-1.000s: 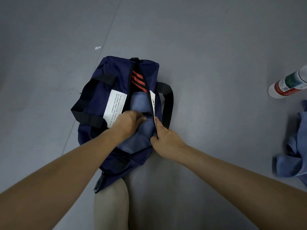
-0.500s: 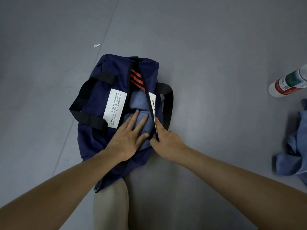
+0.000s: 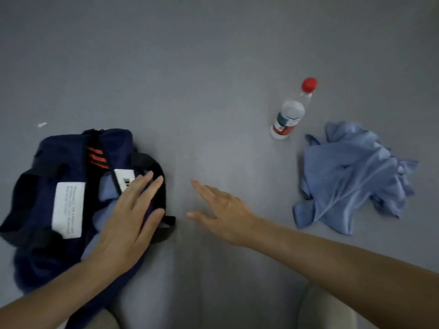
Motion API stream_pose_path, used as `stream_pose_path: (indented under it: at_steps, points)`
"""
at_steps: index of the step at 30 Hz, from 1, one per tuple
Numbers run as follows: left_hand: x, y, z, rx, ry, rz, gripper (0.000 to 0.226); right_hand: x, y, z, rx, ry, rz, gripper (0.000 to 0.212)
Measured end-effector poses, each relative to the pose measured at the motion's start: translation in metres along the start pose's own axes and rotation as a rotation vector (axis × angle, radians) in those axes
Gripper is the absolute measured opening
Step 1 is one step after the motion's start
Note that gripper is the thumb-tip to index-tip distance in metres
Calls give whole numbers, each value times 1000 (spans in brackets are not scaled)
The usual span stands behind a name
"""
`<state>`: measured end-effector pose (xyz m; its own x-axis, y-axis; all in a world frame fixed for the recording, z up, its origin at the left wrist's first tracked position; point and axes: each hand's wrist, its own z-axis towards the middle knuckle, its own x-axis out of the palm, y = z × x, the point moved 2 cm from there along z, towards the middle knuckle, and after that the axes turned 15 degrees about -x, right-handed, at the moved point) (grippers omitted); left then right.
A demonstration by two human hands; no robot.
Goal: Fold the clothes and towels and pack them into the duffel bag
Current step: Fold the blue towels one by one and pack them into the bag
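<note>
A navy fabric duffel bag (image 3: 59, 150) with black webbing straps (image 3: 162, 198) lies on the smooth grey floor (image 3: 213, 67) at the lower left, its top zip opening parted. Inside the opening sits a folded light blue cloth (image 3: 107, 188), with 3 orange stripes (image 3: 96, 156) showing at the far end of the opening and a white rectangular printed label (image 3: 67, 207) on the bag's left flap. The left hand (image 3: 126, 224) is spread flat over the near right part of the bag, fingers straight and close together, holding nothing; blur hides whether the palm presses the fabric. The right hand (image 3: 221, 210) is off the bag, just beside its right strap, over bare floor, fingers extended and loosely spread, thumb out, also holding nothing. Well apart to the right lies a crumpled light blue cloth (image 3: 351, 176) in a loose unfolded heap. Just beyond it, a clear plastic bottle (image 3: 288, 117) with a red screw cap (image 3: 309, 84) and a red, green and white label lies on its side. A small white scrap (image 3: 42, 124) sits on the floor beyond the bag. The person's 2 knees in pale beige fabric (image 3: 325, 309) show at the bottom edge.
</note>
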<state>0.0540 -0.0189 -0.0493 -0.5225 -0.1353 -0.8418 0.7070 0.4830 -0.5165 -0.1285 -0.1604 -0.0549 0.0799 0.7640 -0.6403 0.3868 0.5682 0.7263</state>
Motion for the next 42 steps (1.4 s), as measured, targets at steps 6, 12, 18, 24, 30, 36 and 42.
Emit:
stream_pose_path:
  at_steps: [6, 12, 18, 24, 30, 36, 42]
  points:
    - [101, -117, 40, 237, 331, 195, 63, -45, -127, -119, 219, -331, -101, 75]
    - [239, -229, 58, 93, 419, 193, 49, -20, -220, -193, 538, -730, -163, 71]
    - [301, -274, 26, -345, 617, -52, 29, -14, -242, -186, 696, -800, 28, 37]
    - [227, -286, 21, -260, 547, -137, 44, -64, -196, -191, 537, -957, 258, 10]
    - [72, -325, -4, -197, 263, -401, 27, -177, -59, -171, 204, -892, 440, 25]
    - [-87, -338, -56, -94, 7, -597, 14, -240, 88, -173, -75, -886, 363, 20]
    - [-158, -308, -98, -65, 68, -709, 26, -215, 160, -168, -56, -870, 341, 18]
